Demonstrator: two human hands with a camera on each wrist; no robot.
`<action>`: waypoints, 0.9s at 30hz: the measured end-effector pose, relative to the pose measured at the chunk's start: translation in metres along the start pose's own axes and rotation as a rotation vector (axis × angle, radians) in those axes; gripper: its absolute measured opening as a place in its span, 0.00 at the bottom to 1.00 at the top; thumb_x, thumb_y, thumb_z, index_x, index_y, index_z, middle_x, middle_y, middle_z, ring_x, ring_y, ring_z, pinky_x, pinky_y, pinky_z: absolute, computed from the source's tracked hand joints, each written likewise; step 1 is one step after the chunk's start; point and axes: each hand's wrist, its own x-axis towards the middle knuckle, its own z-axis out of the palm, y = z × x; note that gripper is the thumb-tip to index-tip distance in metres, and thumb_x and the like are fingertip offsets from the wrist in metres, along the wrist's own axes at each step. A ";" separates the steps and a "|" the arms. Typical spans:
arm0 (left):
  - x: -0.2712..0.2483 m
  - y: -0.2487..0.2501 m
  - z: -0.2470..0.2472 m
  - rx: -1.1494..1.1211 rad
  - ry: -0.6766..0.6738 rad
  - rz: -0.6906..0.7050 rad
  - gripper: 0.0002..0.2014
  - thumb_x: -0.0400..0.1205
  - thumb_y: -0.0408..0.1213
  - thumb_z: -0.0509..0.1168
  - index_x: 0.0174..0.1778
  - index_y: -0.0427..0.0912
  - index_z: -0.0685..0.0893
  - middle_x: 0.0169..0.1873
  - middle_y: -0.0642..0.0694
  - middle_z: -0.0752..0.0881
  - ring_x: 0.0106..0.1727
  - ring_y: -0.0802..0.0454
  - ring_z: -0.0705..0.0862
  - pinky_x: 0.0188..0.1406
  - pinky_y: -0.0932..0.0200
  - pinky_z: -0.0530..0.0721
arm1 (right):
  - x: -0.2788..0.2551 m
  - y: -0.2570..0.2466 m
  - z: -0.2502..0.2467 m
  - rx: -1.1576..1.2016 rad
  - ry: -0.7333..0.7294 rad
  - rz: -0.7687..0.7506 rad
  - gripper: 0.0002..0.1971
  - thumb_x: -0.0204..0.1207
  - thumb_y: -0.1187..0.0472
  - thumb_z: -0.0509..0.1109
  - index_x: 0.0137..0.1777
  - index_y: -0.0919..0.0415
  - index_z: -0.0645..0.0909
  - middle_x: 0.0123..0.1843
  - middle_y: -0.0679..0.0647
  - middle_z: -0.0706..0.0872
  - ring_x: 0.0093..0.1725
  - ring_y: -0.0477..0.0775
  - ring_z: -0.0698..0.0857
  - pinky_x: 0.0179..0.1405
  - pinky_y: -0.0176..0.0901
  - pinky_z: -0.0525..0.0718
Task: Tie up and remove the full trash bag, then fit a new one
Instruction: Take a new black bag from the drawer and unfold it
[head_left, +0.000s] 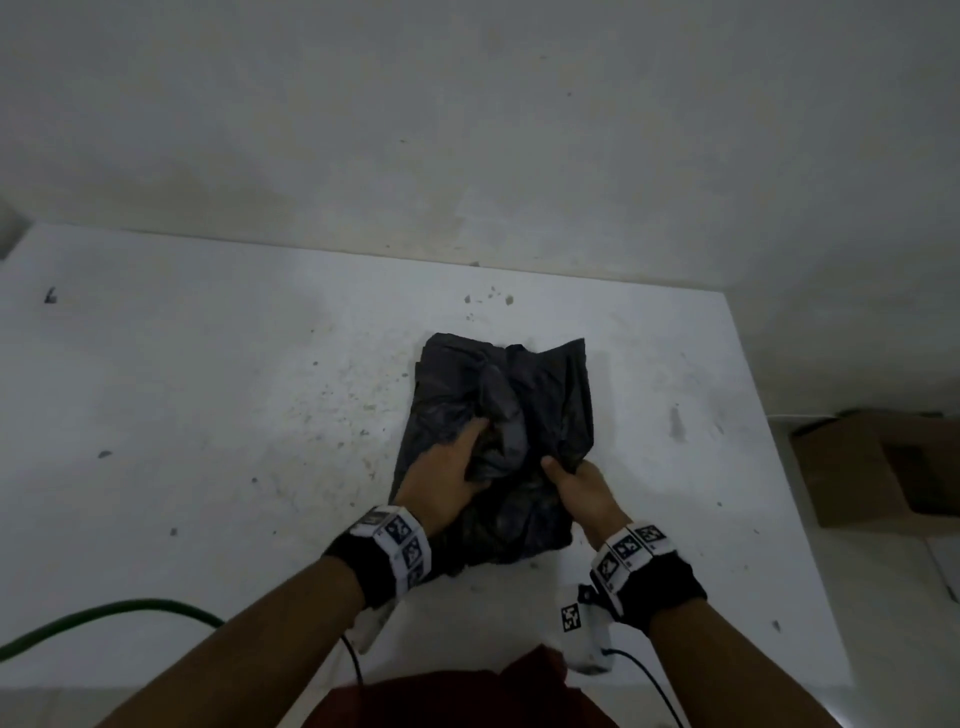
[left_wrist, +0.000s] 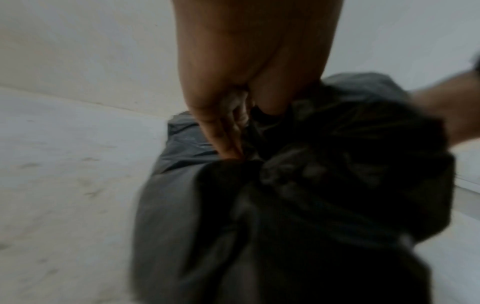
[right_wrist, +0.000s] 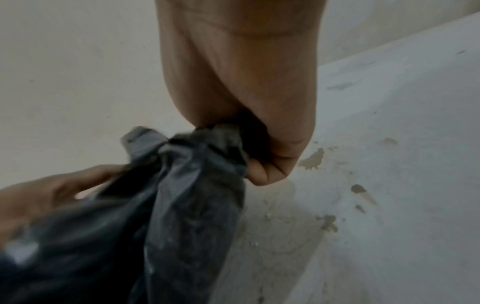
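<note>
A crumpled black trash bag (head_left: 498, 415) lies on a white, stained surface (head_left: 234, 389) in front of me. My left hand (head_left: 457, 467) grips a gathered fold at the bag's near left, fingers dug into the plastic (left_wrist: 226, 142). At the near right of the bag, my right hand (head_left: 576, 483) clenches a bunched strand (right_wrist: 207, 156); its fist (right_wrist: 262, 160) is closed around the plastic. The bag (left_wrist: 298, 205) is rumpled and blurred in the left wrist view. No bin shows.
A pale wall (head_left: 467, 130) rises behind the surface. An open cardboard box (head_left: 883, 467) sits on the floor to the right. A green hose (head_left: 104, 618) curves in at the lower left. Dirt specks and stains dot the surface.
</note>
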 end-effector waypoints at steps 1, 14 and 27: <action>0.000 -0.005 -0.009 -0.040 0.096 -0.007 0.33 0.81 0.41 0.68 0.81 0.44 0.63 0.69 0.40 0.79 0.66 0.42 0.81 0.57 0.66 0.74 | 0.002 0.001 -0.006 -0.006 0.048 -0.011 0.22 0.82 0.56 0.68 0.70 0.70 0.78 0.67 0.63 0.83 0.65 0.63 0.83 0.69 0.54 0.79; -0.016 -0.054 -0.065 -0.293 0.514 -0.530 0.24 0.82 0.39 0.67 0.72 0.31 0.74 0.68 0.32 0.80 0.67 0.35 0.79 0.62 0.52 0.76 | 0.027 -0.015 -0.024 -0.095 0.338 -0.029 0.26 0.78 0.49 0.71 0.67 0.69 0.80 0.65 0.67 0.84 0.63 0.67 0.83 0.66 0.55 0.80; -0.009 0.007 -0.049 0.290 0.126 -0.012 0.44 0.71 0.79 0.44 0.81 0.59 0.60 0.77 0.53 0.72 0.80 0.52 0.62 0.79 0.33 0.45 | 0.020 -0.025 -0.037 -0.430 0.321 -0.085 0.11 0.82 0.56 0.64 0.57 0.62 0.80 0.60 0.66 0.85 0.59 0.68 0.83 0.54 0.49 0.78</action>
